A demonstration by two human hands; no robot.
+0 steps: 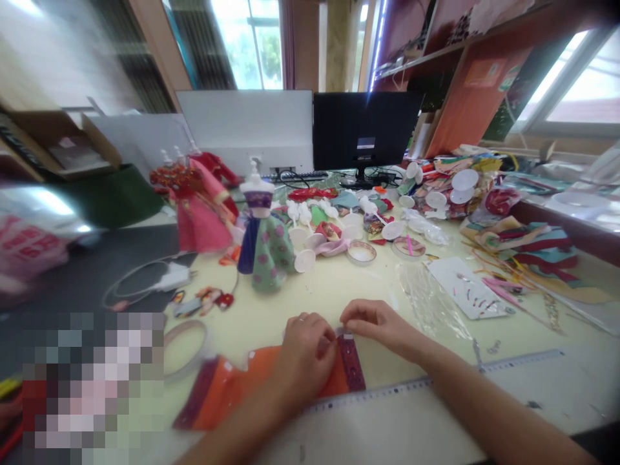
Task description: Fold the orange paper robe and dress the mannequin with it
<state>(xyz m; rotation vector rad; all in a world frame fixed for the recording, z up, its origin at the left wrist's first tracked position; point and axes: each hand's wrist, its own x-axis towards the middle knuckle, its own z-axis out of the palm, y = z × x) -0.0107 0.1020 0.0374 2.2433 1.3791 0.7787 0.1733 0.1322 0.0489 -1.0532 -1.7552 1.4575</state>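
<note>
A piece of orange cloth (252,387) with a dark purple patterned trim (353,368) at either end lies before me, with small white patches along its upper edge. My left hand (310,352) rests on the cloth, its fingers curled in at the top edge beside the right-hand trim. My right hand (380,326) has thumb and fingertips drawn together at the upper end of that trim. Just below those fingertips shows a small white piece (347,335); whether they grip it is hidden. A clear ruler (402,387) runs along the cloth's lower edge.
A roll of tape (186,349) lies to the left. Behind stand a doll form in a green dotted dress (268,252) and a pink dress (201,219). Tape rolls (361,252) and white stands lie farther back, before a black monitor (365,132). A white card (467,287) is right.
</note>
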